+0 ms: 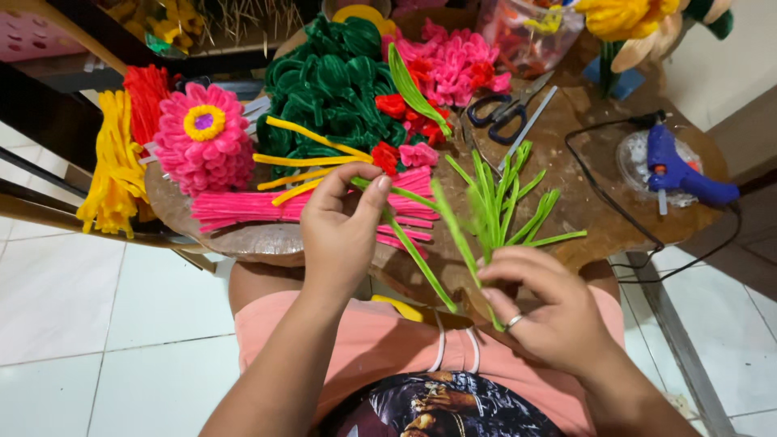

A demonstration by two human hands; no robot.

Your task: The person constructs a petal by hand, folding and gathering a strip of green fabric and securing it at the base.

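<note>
My left hand pinches one end of a light green pipe cleaner just above the table's near edge. My right hand, with a ring on one finger, grips another green pipe cleaner strand that slants up to the left. Several loose green pipe cleaners fan out on the wooden table between and beyond both hands. Straight pink pipe cleaners lie under my left hand, and yellow ones cross above them.
A finished pink flower with a yellow centre lies at left beside yellow and red bundles. Green folded leaves and pink petals pile at the back. Black scissors and a blue glue gun lie at right.
</note>
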